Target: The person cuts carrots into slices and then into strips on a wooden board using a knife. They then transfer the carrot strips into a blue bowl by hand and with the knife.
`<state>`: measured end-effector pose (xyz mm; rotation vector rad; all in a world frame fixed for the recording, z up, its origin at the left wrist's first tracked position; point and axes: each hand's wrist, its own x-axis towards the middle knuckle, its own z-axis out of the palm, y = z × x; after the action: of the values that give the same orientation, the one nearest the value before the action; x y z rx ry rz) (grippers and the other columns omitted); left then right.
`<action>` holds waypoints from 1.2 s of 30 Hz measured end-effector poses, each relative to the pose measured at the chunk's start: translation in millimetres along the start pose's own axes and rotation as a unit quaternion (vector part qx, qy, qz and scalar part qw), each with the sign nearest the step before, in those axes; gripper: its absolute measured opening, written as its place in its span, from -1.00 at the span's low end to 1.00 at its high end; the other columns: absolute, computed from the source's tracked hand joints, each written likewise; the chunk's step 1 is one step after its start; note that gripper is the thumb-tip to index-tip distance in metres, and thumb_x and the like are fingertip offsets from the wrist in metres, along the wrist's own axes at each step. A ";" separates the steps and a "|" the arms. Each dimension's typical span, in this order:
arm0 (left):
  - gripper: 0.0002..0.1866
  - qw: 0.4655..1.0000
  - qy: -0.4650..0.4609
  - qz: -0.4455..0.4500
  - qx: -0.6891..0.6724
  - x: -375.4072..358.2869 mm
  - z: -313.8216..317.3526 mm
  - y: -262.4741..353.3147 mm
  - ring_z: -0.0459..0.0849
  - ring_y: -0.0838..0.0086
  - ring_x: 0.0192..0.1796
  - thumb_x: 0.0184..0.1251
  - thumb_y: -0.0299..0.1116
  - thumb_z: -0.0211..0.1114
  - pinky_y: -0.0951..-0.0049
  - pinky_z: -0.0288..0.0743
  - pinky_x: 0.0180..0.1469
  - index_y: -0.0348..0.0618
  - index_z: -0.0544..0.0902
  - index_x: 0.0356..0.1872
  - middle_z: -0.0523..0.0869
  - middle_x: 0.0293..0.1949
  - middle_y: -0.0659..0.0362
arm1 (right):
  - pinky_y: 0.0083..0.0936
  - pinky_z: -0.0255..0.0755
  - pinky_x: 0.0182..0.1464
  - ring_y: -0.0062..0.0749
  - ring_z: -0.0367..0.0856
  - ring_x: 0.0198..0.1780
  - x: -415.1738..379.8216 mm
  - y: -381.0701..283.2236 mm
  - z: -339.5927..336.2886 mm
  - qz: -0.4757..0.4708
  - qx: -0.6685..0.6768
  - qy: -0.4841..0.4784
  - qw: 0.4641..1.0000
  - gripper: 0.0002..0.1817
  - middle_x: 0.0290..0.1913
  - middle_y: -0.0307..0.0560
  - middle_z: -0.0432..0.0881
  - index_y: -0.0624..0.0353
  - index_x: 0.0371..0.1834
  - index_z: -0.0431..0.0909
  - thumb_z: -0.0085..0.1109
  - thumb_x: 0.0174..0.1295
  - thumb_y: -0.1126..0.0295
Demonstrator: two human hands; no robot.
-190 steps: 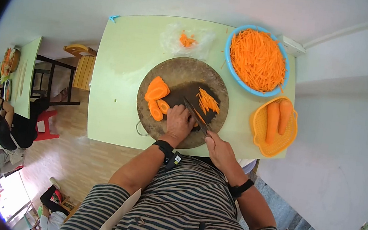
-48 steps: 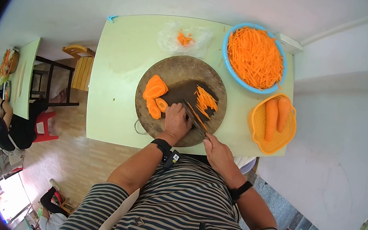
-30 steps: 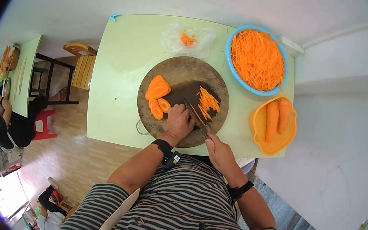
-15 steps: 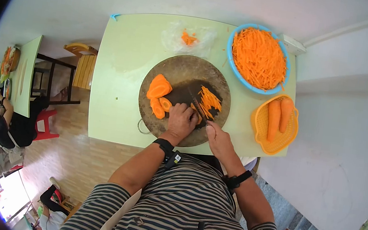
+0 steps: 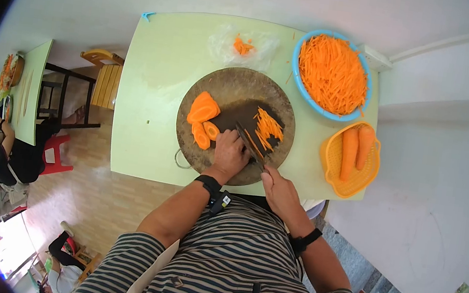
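My right hand (image 5: pixel 283 193) grips the handle of a kitchen knife (image 5: pixel 250 146), its dark blade slanting up and left across the round wooden chopping board (image 5: pixel 228 83). My left hand (image 5: pixel 230 153) rests on the board with fingers curled, right beside the blade. It presses down on a carrot piece that is mostly hidden under the fingers. Thin carrot strips (image 5: pixel 268 129) lie on the right side of the blade. Left of my fingertips sit a stack of carrot slices (image 5: pixel 204 109) and a few loose carrot slices (image 5: pixel 202 136).
A blue basin (image 5: pixel 295 74) heaped with shredded carrot stands at the back right. Nearer is a yellow basket (image 5: pixel 331 180) with two whole carrots (image 5: pixel 349 154). A plastic bag (image 5: pixel 264 52) with carrot bits lies behind the board. Another person (image 5: pixel 7 143) sits at a table far left.
The knife blade has tilted and shifted slightly, now showing more of its face beside my left fingers. My right hand has moved a little down and right.
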<state>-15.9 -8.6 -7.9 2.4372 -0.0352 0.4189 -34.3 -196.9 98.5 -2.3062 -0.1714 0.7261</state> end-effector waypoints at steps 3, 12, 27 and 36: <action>-0.85 1.000 -0.017 -0.006 0.007 -1.7 -0.6 -1.6 0.52 0.18 -0.19 -0.07 -0.41 0.44 0.16 0.30 -0.12 -0.12 0.66 -0.42 0.52 -0.35 0.13 | 0.00 0.57 0.02 0.34 0.69 -0.05 18.9 -0.9 3.1 -0.012 0.006 0.009 1.000 -0.54 -0.13 0.41 0.71 0.20 0.25 0.55 -0.04 0.57 0.07; -0.87 0.999 0.041 0.007 -0.030 0.5 1.1 0.1 0.52 0.19 -0.24 -0.05 -0.42 0.44 0.18 0.29 -0.15 -0.11 0.67 -0.45 0.50 -0.39 0.14 | -0.10 0.56 0.10 0.32 0.69 0.04 8.0 4.2 -7.9 -0.012 0.074 0.011 0.997 -0.51 -0.06 0.39 0.72 0.24 0.30 0.52 -0.05 0.59 0.06; -0.77 1.000 0.003 0.018 -0.008 1.1 -3.2 0.1 0.51 0.19 -0.16 -0.14 -0.42 0.47 0.17 0.30 -0.12 -0.09 0.67 -0.37 0.53 -0.31 0.15 | -0.03 0.56 0.04 0.33 0.69 -0.01 8.3 -2.0 -0.9 0.001 0.007 -0.012 1.000 -0.55 -0.09 0.41 0.71 0.24 0.25 0.55 -0.03 0.58 0.10; -0.88 0.999 0.030 0.012 -0.030 -1.6 1.5 -2.9 0.52 0.19 -0.24 -0.06 -0.43 0.42 0.19 0.31 -0.16 -0.10 0.67 -0.46 0.51 -0.39 0.15 | -0.10 0.56 0.05 0.33 0.69 0.00 18.2 -4.5 -11.9 0.007 0.100 0.005 0.995 -0.53 -0.10 0.41 0.71 0.23 0.28 0.53 -0.04 0.58 0.09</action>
<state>-16.6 -7.4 -11.3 2.3663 -0.0496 0.4955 -12.3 -194.9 100.3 -2.1219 -0.0755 0.7062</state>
